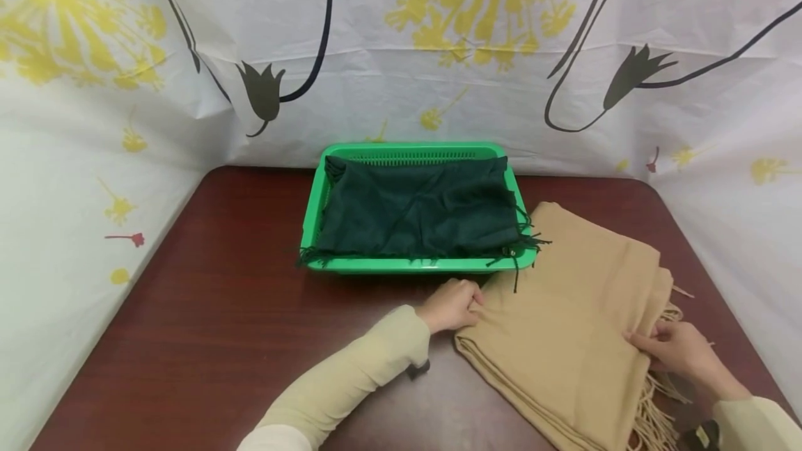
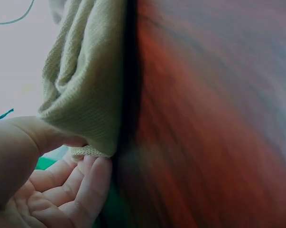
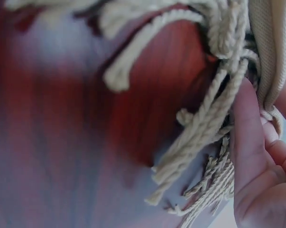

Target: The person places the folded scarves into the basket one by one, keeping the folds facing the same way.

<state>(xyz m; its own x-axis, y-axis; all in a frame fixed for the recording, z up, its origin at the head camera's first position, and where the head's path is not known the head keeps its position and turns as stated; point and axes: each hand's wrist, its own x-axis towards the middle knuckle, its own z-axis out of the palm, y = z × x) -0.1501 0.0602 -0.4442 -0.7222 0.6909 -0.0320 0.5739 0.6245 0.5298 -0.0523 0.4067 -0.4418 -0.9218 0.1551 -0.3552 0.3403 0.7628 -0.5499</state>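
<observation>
A tan fringed scarf (image 1: pixel 564 312), folded in layers, lies on the right of the table. My left hand (image 1: pixel 450 306) pinches its left edge between thumb and fingers; the left wrist view shows the folded layers of the scarf (image 2: pixel 88 85) above the fingertips. At the opposite, fringed edge my right hand (image 1: pixel 679 350) pinches the cloth, thumb on top and fingers beneath. Twisted tassels (image 3: pixel 204 123) hang beside that hand in the right wrist view. A dark green scarf (image 1: pixel 420 211) lies folded in a green plastic basket (image 1: pixel 407 265), its fringe over the rim.
The basket stands at the back middle of the dark red-brown wooden table (image 1: pixel 207 312), overlapping the tan scarf's far corner in the head view. A white cloth (image 1: pixel 388 89) with yellow and grey flower prints hangs behind and along both sides.
</observation>
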